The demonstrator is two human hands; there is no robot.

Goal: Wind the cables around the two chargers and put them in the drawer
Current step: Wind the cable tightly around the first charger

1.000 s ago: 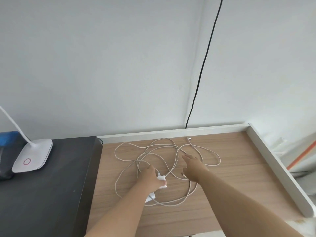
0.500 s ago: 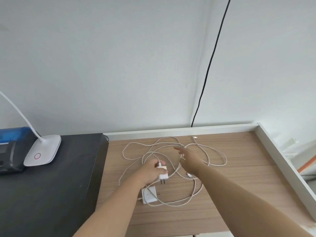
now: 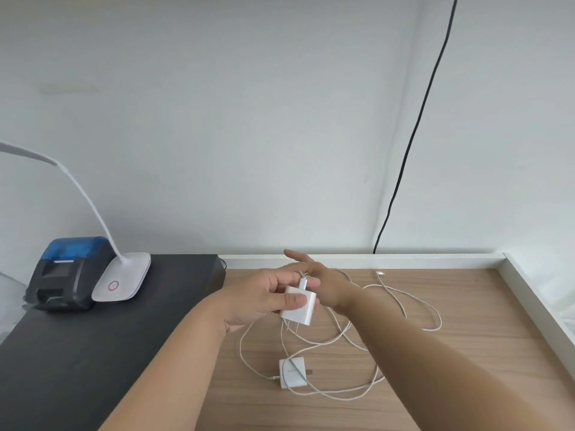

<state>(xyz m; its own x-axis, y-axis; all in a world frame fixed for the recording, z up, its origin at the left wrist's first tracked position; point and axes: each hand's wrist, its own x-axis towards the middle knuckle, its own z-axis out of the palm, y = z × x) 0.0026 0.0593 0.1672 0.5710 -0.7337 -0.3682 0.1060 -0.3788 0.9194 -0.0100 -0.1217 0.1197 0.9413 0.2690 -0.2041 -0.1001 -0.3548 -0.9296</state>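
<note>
My left hand (image 3: 264, 293) grips a white charger (image 3: 300, 309) and holds it above the wooden desk (image 3: 451, 362), prongs pointing down. Its white cable (image 3: 357, 337) leaves the plug at the top and lies in tangled loops on the desk. My right hand (image 3: 323, 281) is right behind the charger by that plug, one finger stretched out to the left. The other fingers are hidden behind my left hand. A second white charger (image 3: 292, 373) lies flat on the desk nearer to me, with its cable in the same tangle. No drawer is in view.
A black cabinet top (image 3: 77, 353) adjoins the desk on the left, carrying a white desk lamp (image 3: 123, 283) and a blue-and-black printer (image 3: 67, 272). A white raised rim (image 3: 529, 293) borders the desk at the back and right. A black wire (image 3: 413, 135) runs down the wall.
My left hand has lifted the charger off the desk toward me. My right hand has moved left to the plug end of its cable. The view has shifted left.
</note>
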